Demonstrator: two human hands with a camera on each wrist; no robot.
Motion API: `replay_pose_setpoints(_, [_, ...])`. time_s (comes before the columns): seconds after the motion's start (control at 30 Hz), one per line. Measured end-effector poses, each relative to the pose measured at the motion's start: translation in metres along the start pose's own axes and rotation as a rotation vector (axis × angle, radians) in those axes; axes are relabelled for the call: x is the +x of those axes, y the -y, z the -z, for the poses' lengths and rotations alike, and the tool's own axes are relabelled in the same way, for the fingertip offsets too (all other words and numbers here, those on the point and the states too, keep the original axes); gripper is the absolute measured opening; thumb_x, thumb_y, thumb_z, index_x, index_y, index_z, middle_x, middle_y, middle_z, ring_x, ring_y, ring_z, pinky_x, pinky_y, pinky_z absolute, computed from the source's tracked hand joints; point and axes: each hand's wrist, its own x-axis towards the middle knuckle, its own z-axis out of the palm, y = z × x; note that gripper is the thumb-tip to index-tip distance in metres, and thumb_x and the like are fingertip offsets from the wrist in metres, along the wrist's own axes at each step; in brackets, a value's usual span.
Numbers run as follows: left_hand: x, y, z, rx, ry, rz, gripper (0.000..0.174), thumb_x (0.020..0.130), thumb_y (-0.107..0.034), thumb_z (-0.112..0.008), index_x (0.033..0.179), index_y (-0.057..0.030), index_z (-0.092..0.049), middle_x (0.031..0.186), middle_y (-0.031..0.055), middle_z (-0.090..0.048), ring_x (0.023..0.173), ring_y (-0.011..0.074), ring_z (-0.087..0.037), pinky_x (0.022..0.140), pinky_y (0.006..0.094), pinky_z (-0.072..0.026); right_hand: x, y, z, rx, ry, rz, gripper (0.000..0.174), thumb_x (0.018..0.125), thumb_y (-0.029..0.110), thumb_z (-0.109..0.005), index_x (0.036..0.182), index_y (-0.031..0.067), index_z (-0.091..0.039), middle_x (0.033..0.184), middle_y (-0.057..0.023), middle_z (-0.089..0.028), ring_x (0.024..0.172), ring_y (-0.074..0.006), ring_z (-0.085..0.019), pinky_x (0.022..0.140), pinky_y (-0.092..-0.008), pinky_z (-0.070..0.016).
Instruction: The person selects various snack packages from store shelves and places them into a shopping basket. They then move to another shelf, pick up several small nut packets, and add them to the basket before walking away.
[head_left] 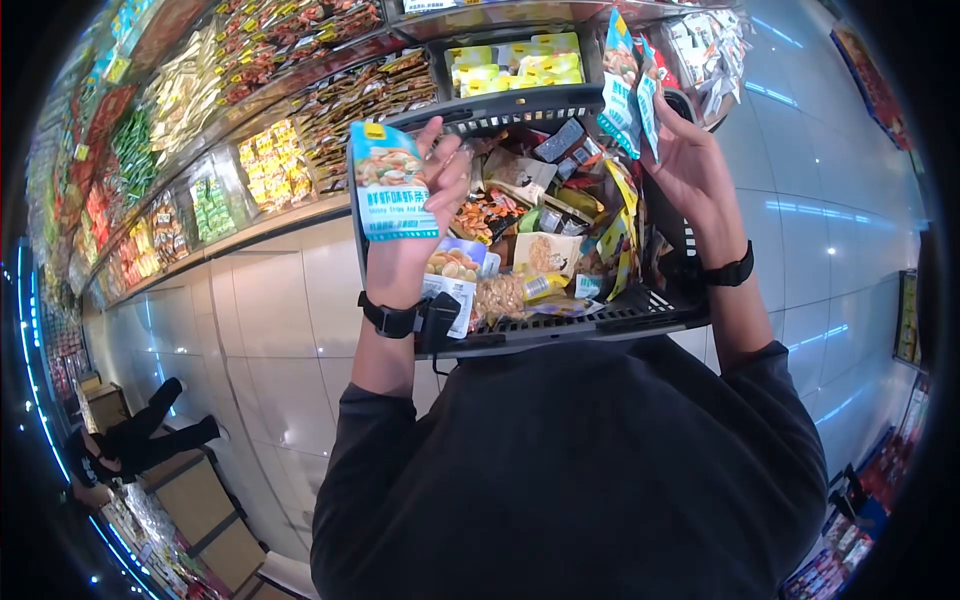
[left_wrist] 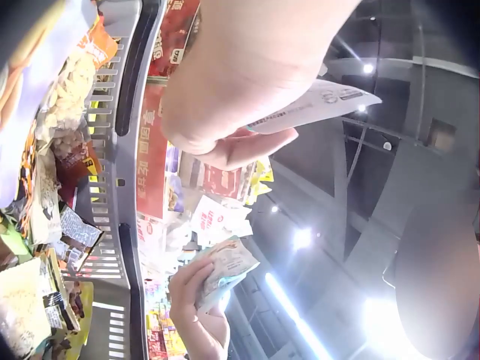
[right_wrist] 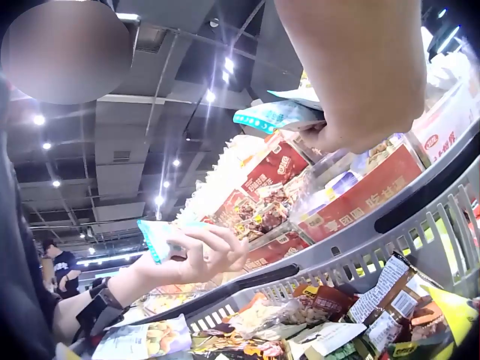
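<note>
Above the left side of a black shopping basket (head_left: pixel 700 255), my left hand (head_left: pixel 450 180) holds a blue-and-white bag of shrimp strips (head_left: pixel 390 190), its printed front turned up. My right hand (head_left: pixel 692 170) grips two matching blue snack bags (head_left: pixel 622 90) by their edges over the basket's far right corner. In the left wrist view, the pale back of the left bag (left_wrist: pixel 319 105) sticks out past the thumb. The right wrist view has the blue ends of the right hand's bags (right_wrist: pixel 277 116) beside its fingers. Mixed snack packets (head_left: pixel 550 255) fill the basket below both hands.
Snack shelves (head_left: pixel 310 140) run along the far and left sides, with a bin of yellow packets (head_left: pixel 515 65) just beyond the basket. Tiled floor (head_left: pixel 800 250) stretches to the right. Another person (head_left: pixel 140 435) in dark clothes is at the lower left.
</note>
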Motion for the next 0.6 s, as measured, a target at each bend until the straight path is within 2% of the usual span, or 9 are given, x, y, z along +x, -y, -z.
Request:
replay_pose_setpoints(0.03, [-0.002,0.001,0.0,-0.08,-0.02,0.026,0.049,0.102,-0.026,-0.04,0.135,0.0097,-0.039,0.107,0.0146,-0.048,0.083,0.0195,-0.044,0.052,0.0262,-0.0395,0.0,0.001,0.001,0.01,0.001,0.014,0.03,0.098,0.008,-0.055,0.127,0.0005,-0.053,0.122,-0.0095,-0.064,0.108,-0.0184,-0.065,0.091,-0.031,-0.0547])
replay_pose_setpoints(0.13, [-0.004,0.002,-0.005,-0.036,-0.168,0.007,0.064,0.099,-0.038,-0.048,0.14,0.0085,-0.034,0.122,0.0202,-0.049,0.087,0.0242,-0.047,0.059,0.0307,-0.0408,0.0,0.003,0.003,0.042,-0.019,0.072,0.028,0.098,0.006,-0.055,0.126,0.0008,-0.053,0.12,-0.0093,-0.065,0.104,-0.0185,-0.066,0.087,-0.0301,-0.0562])
replay_pose_setpoints(0.17, [-0.004,0.0,-0.01,-0.032,-0.212,0.004,0.081,0.092,-0.049,-0.057,0.142,0.0083,-0.03,0.139,0.0253,-0.042,0.104,0.0307,-0.05,0.073,0.0364,-0.0436,-0.002,0.003,-0.002,0.026,-0.086,0.146,0.028,0.098,0.006,-0.055,0.126,0.0009,-0.052,0.119,-0.0103,-0.065,0.102,-0.0188,-0.067,0.085,-0.0307,-0.0569])
replay_pose_setpoints(0.27, [-0.006,0.01,-0.024,0.042,-0.175,-0.035,0.088,0.087,-0.052,-0.062,0.142,0.0085,-0.029,0.145,0.0281,-0.037,0.124,0.0357,-0.046,0.088,0.0428,-0.0437,0.001,0.014,0.008,-0.015,-0.145,0.234,0.028,0.098,0.007,-0.056,0.125,0.0011,-0.05,0.115,-0.0113,-0.066,0.099,-0.0183,-0.068,0.083,-0.0313,-0.0577])
replay_pose_setpoints(0.3, [-0.007,0.008,-0.022,0.05,-0.103,0.004,0.086,0.088,-0.05,-0.061,0.142,0.0091,-0.029,0.149,0.0292,-0.033,0.134,0.0382,-0.039,0.102,0.0483,-0.0389,-0.002,0.019,0.011,-0.022,-0.159,0.245,0.028,0.098,0.007,-0.056,0.125,0.0011,-0.05,0.115,-0.0113,-0.066,0.099,-0.0183,-0.068,0.083,-0.0313,-0.0577])
replay_pose_setpoints(0.4, [-0.003,0.012,-0.028,0.187,-0.15,0.026,0.081,0.09,-0.045,-0.059,0.143,0.0079,-0.028,0.151,0.0293,-0.03,0.137,0.0393,-0.036,0.106,0.0511,-0.0375,-0.007,0.029,0.008,0.011,-0.222,0.287,0.023,0.099,0.007,-0.054,0.121,0.0,-0.053,0.106,-0.0091,-0.069,0.093,-0.0159,-0.068,0.079,-0.0304,-0.0572])
replay_pose_setpoints(0.43, [-0.002,0.015,-0.028,0.121,-0.12,0.055,0.063,0.097,-0.037,-0.047,0.141,0.005,-0.036,0.149,0.0274,-0.035,0.133,0.0406,-0.041,0.107,0.0575,-0.0367,-0.011,0.035,0.01,-0.026,-0.161,0.219,0.024,0.099,0.008,-0.055,0.121,-0.0011,-0.053,0.105,-0.0079,-0.069,0.093,-0.015,-0.068,0.083,-0.0318,-0.0557])
replay_pose_setpoints(0.53, [-0.001,0.029,-0.034,0.334,-0.085,0.073,0.055,0.099,-0.027,-0.042,0.144,0.0034,-0.034,0.15,0.0258,-0.034,0.131,0.0413,-0.044,0.109,0.0608,-0.0357,-0.022,0.028,0.004,-0.19,-0.17,0.232,0.027,0.098,0.011,-0.057,0.121,-0.0013,-0.051,0.105,-0.0071,-0.069,0.094,-0.0158,-0.067,0.091,-0.0354,-0.0535])
replay_pose_setpoints(0.6, [0.001,0.038,-0.036,0.28,-0.096,0.119,0.053,0.1,-0.027,-0.04,0.145,0.0011,-0.034,0.149,0.0245,-0.037,0.132,0.0401,-0.045,0.109,0.0627,-0.0353,-0.039,0.011,-0.032,-0.257,-0.17,0.15,0.033,0.096,0.013,-0.06,0.125,0.0004,-0.052,0.118,-0.0088,-0.064,0.111,-0.0189,-0.062,0.102,-0.0354,-0.0472])
